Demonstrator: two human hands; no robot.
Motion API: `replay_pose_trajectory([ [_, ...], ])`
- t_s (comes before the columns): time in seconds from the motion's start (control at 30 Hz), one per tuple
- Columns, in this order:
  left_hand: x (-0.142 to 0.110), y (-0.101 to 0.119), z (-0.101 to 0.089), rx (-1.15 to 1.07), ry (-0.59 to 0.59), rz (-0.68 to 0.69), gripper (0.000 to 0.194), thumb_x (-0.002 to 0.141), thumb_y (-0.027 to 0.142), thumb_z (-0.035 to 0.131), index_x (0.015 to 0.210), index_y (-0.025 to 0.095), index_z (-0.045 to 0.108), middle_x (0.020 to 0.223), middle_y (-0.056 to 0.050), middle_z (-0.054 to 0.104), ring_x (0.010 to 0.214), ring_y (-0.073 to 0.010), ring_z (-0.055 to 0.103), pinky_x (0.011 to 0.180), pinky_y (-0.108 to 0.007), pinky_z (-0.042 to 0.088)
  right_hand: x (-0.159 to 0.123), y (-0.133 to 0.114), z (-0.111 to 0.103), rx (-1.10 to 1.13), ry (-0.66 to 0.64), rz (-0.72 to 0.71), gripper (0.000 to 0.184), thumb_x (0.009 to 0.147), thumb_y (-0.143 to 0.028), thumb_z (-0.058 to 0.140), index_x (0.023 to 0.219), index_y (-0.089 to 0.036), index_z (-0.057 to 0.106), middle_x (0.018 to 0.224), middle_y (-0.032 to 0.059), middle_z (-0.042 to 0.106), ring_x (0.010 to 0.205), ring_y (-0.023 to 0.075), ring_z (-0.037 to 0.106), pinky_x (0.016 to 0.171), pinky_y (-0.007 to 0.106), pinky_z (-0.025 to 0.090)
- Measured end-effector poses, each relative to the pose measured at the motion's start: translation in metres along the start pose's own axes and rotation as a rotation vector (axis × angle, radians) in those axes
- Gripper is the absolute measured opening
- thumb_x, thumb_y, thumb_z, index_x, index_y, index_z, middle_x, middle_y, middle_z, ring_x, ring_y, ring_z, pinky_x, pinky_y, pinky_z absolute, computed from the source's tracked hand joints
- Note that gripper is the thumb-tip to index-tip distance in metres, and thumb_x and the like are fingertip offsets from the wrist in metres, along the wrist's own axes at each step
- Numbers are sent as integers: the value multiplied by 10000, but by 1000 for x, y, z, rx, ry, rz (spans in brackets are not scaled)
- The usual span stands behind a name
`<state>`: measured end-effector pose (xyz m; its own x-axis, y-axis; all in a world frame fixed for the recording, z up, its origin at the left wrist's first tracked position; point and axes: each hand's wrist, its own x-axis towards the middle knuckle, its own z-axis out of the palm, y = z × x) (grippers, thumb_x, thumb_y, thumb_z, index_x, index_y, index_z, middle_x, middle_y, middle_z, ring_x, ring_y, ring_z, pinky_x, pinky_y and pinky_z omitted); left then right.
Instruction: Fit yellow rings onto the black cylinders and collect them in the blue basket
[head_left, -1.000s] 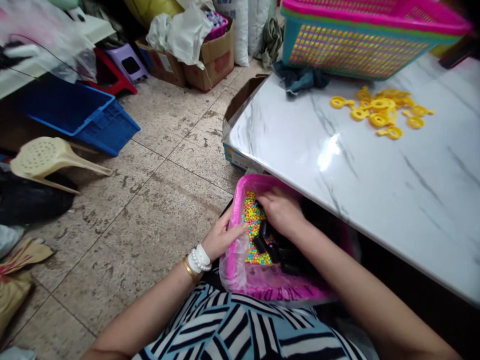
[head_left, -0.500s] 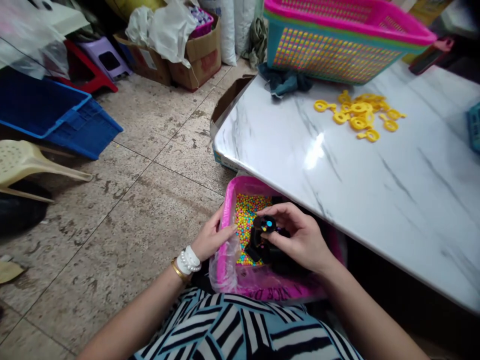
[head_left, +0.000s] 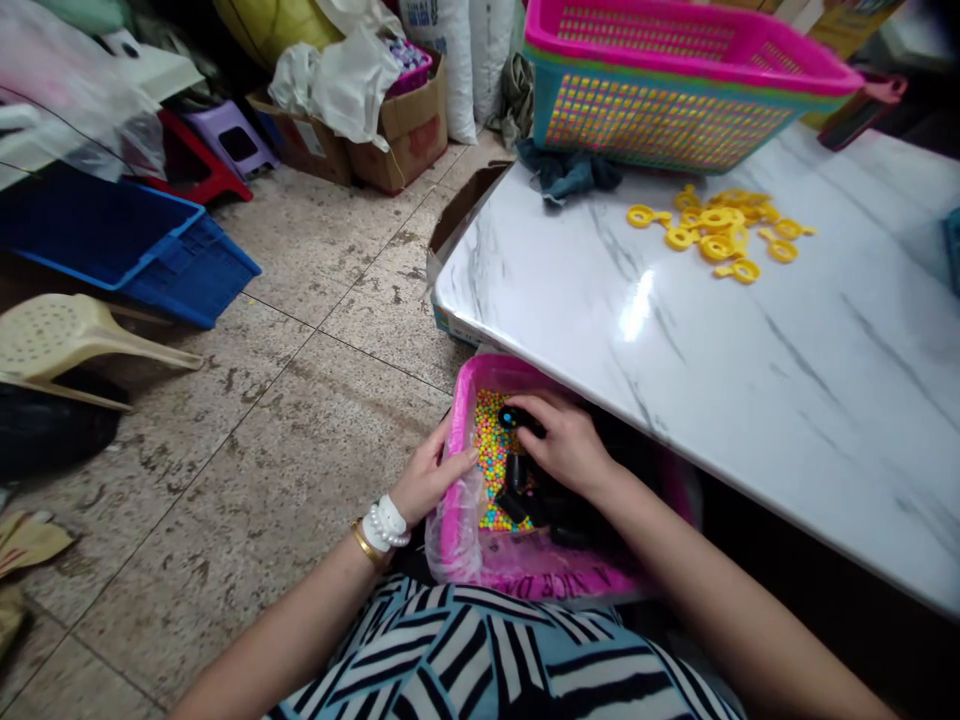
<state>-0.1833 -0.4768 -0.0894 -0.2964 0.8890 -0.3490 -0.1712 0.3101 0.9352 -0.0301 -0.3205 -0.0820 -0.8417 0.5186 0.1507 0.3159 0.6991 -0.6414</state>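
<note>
A pink basket (head_left: 459,500) lined with clear plastic sits against my lap, partly under the table edge. Inside lie small multicoloured beads (head_left: 491,450) and several black cylindrical pieces (head_left: 516,472). My left hand (head_left: 427,475) grips the basket's left rim, thumb over the inside. Over the beads, my right hand (head_left: 559,440) pinches a small black cylindrical piece (head_left: 510,417) whose end shows a blue spot. The right part of the basket is dark and hidden by my right forearm and the table.
On the white marbled table (head_left: 555,290) lie several yellow ring-shaped pieces (head_left: 720,230), a dark cloth (head_left: 570,172) and a stacked pink-and-teal basket (head_left: 675,115). Left on the floor stand a blue crate (head_left: 187,270), a cream stool (head_left: 52,330) and cardboard boxes (head_left: 409,130).
My right hand has moved the black piece away from me and slightly left, lower towards the beads. My left hand keeps its hold on the rim. The view has shifted slightly.
</note>
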Motion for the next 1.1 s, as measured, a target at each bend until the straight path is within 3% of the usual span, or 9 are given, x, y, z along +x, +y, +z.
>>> replay_pose_trajectory([
  [0.17,-4,-5,6,62,41,29,743,813,437,651,1456,175,387,1343,-119,570,1203,-286,546,1065,-435,412,15,4,27,-309,-196,7,335,826,-98,529,1115,-189,674,1081,121,650,1048,258,592,918,370,485],
  [0.27,-5,-11,7,32,54,34,741,818,425,649,1459,164,384,1345,-124,570,1246,-290,517,1089,-435,387,13,-1,26,-197,-162,-9,327,819,-100,545,1111,-185,664,1076,110,651,1027,247,597,911,364,486],
  [0.47,-5,-10,3,-54,64,12,777,800,432,674,1473,195,368,1393,-108,539,1243,-300,527,1078,-425,406,-21,-11,-8,361,28,251,287,783,-199,674,1067,-210,636,914,20,694,748,163,657,723,299,558],
  [0.57,3,-3,2,-117,53,-80,783,781,429,696,1458,187,388,1334,-117,591,1182,-301,579,1023,-421,453,-40,-24,-29,394,34,242,290,777,-198,694,1062,-225,648,944,13,704,783,157,674,743,289,564],
  [0.63,12,3,2,-205,-16,-181,706,781,428,695,1390,151,473,1178,-125,680,1030,-283,657,920,-404,514,-53,-33,-47,351,72,235,305,780,-199,706,1077,-236,650,967,15,709,817,160,680,763,290,564],
  [0.7,23,9,3,-260,-73,-286,617,759,424,714,1275,117,570,978,-108,734,827,-250,695,796,-368,548,-68,-38,-68,317,186,267,307,787,-201,710,1085,-242,649,994,25,711,859,173,683,784,299,564],
  [0.8,37,14,5,-253,-48,-397,527,649,395,795,1076,111,671,776,-59,734,636,-206,670,671,-311,545,-95,-38,-99,209,452,359,300,787,-193,711,1077,-234,646,997,42,709,878,190,682,795,315,561],
  [0.93,54,15,9,-235,-3,-518,511,497,338,853,942,132,708,746,-52,735,688,-246,691,655,-307,553,-128,-30,-132,-35,705,499,288,767,-205,718,1044,-214,639,966,42,704,827,185,675,788,321,546],
  [1.1,64,22,25,-143,14,-555,358,466,288,837,772,154,709,744,-50,737,770,-299,698,615,-316,563,-163,-6,-160,-312,845,737,246,755,-251,694,991,-202,644,804,-2,674,544,114,569,595,260,489],
])
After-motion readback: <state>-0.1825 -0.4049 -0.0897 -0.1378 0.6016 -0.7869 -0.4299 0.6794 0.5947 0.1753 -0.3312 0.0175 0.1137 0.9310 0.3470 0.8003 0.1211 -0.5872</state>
